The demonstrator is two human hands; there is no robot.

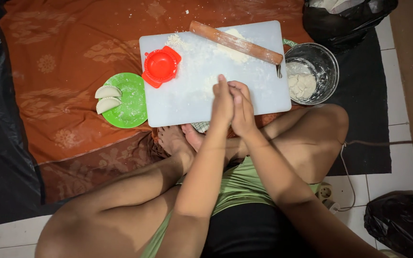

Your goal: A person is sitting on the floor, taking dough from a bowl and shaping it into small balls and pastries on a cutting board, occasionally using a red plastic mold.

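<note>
My left hand [222,102] and my right hand [243,109] are pressed palm to palm, fingers straight, above the near edge of a floured white cutting board [182,102]. Whatever may lie between the palms is hidden. On the board's left edge rests a red round dumpling press [161,66], open. A wooden rolling pin [235,42] lies slanted across the board's far right corner, over a heap of flour. Left of the board, a green plate [134,107] carries two folded white dumplings [107,98]. My crossed legs and feet sit just below the board.
A metal bowl [330,59] holding a lump of dough [302,85] stands right of the board. An orange patterned cloth [58,62] covers the floor. Black plastic bags lie at top right [347,21] and bottom right [402,222]. A cable and plug [327,193] lie by my right knee.
</note>
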